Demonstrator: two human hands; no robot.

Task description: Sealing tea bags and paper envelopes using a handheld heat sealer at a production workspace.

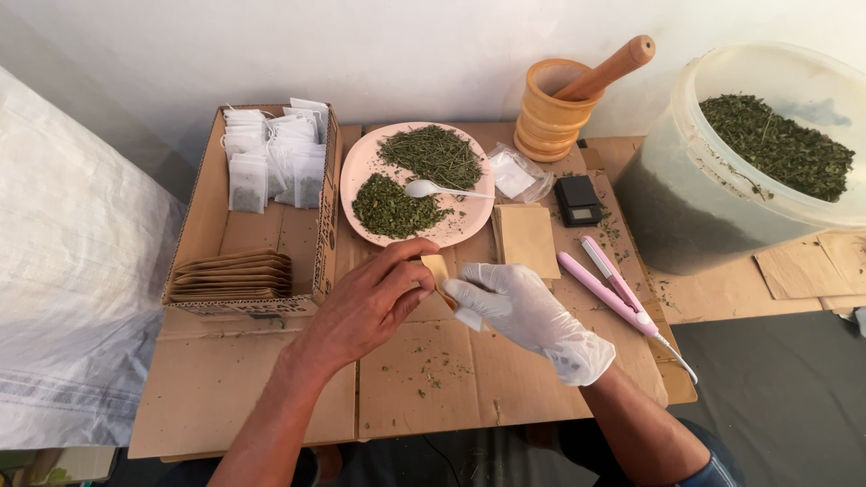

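Note:
My bare left hand (365,302) pinches a small tan paper envelope (437,268) just in front of a pink plate (359,171). My right hand (528,311), in a white glove, holds a small white tea bag (467,317) at the envelope's lower edge. The plate carries two heaps of dried green herbs (393,208) and a white plastic spoon (428,188). Both hands hover over a flattened cardboard sheet (451,379).
A cardboard box (209,203) at left holds filled tea bags (275,153) and stacked tan envelopes (233,276). More envelopes (526,238), a black pocket scale (577,199), a pink heat sealer (613,290), a wooden mortar and pestle (564,99), a tub of dried herbs (749,153).

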